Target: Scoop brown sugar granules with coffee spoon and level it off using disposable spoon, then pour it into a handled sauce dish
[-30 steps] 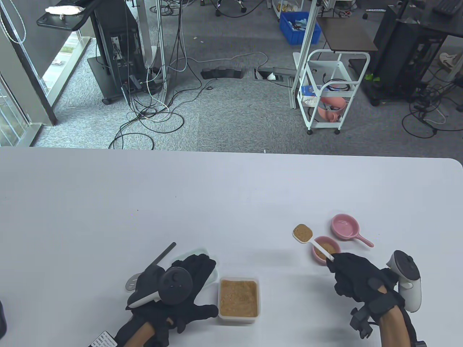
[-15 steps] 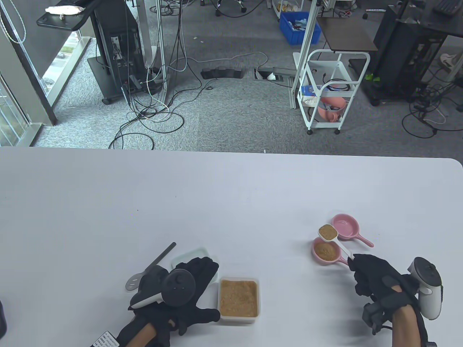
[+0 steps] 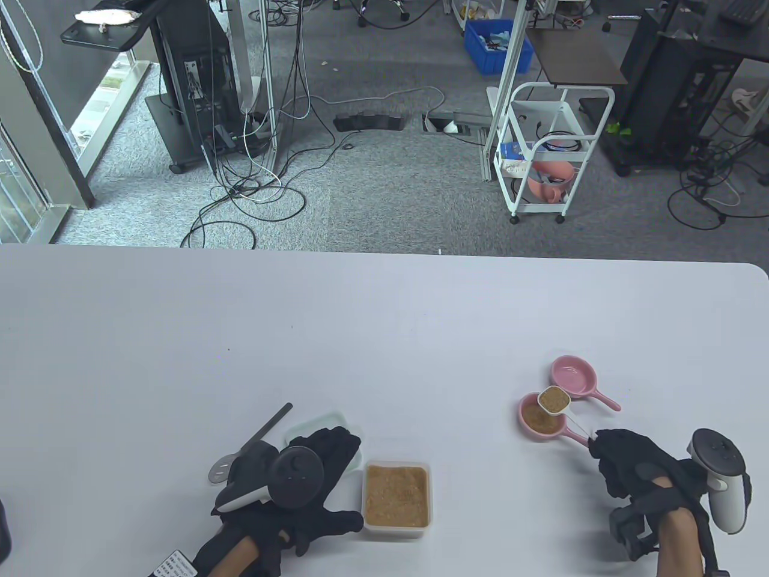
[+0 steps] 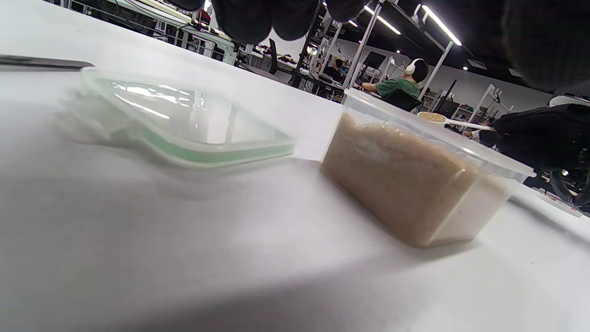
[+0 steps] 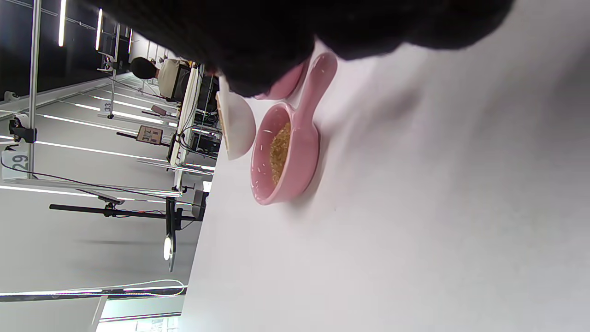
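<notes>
My right hand [image 3: 602, 448] pinches the handle of the white coffee spoon [image 3: 553, 399], whose bowl is heaped level with brown sugar. The bowl hovers over the far right rim of the nearer pink handled dish [image 3: 525, 428], which holds some sugar. The right wrist view shows the spoon bowl [image 5: 237, 124] just above that dish [image 5: 295, 177]. A second pink dish [image 3: 574, 375] behind it looks empty. My left hand [image 3: 329, 463] lies flat, fingers over the clear lid [image 3: 312, 424], beside the sugar container [image 3: 396, 494]. A dark-handled disposable spoon [image 3: 264, 434] lies on the table by the left hand.
The table's front edge is close behind both wrists. In the left wrist view the lid [image 4: 184, 124] and sugar container [image 4: 415, 184] fill the foreground. Off the far edge are a white cart [image 3: 547, 156], cables and equipment racks on the floor.
My right hand drew right and back toward me, carrying the full spoon from left of the dishes to above the nearer dish's rim. The left hand stayed put.
</notes>
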`<state>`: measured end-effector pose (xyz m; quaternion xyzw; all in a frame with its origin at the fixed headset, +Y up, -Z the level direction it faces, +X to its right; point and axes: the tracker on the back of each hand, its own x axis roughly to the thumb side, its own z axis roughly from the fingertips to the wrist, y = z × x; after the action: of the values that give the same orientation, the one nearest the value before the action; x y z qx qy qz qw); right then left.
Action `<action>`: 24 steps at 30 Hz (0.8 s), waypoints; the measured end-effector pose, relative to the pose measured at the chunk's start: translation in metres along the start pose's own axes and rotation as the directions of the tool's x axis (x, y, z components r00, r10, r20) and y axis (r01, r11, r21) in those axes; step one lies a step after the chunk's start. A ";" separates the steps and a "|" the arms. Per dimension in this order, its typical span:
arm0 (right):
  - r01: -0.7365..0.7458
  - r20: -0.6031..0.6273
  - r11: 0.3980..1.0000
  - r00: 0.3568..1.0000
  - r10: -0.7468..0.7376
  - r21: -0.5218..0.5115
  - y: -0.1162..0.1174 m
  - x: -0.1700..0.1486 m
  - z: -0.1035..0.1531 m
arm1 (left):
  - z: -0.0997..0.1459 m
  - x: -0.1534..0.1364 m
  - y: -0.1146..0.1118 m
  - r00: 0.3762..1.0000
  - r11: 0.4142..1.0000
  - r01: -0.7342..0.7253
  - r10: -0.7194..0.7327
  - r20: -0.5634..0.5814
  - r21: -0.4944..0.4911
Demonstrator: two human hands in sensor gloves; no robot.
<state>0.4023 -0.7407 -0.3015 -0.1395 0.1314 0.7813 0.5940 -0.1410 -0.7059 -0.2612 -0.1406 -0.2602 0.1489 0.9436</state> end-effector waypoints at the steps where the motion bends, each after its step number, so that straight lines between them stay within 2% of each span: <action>1: -0.026 -0.003 1.000 1.000 0.026 -0.010 -0.001 0.001 0.000 | 0.000 0.000 0.000 1.000 1.000 0.002 -0.002 -0.001 -0.001; 7: -0.167 -0.013 0.984 0.986 0.166 -0.065 -0.001 0.009 0.004 | 0.000 0.000 0.000 1.000 1.000 0.010 -0.010 -0.006 -0.011; 24: -0.365 0.025 0.915 0.927 0.375 -0.174 0.005 0.031 0.012 | -0.001 0.000 -0.001 1.000 0.999 0.019 -0.019 -0.022 -0.031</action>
<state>0.3885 -0.7097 -0.3022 -0.1384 0.0723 0.8914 0.4254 -0.1406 -0.7070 -0.2618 -0.1540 -0.2532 0.1344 0.9456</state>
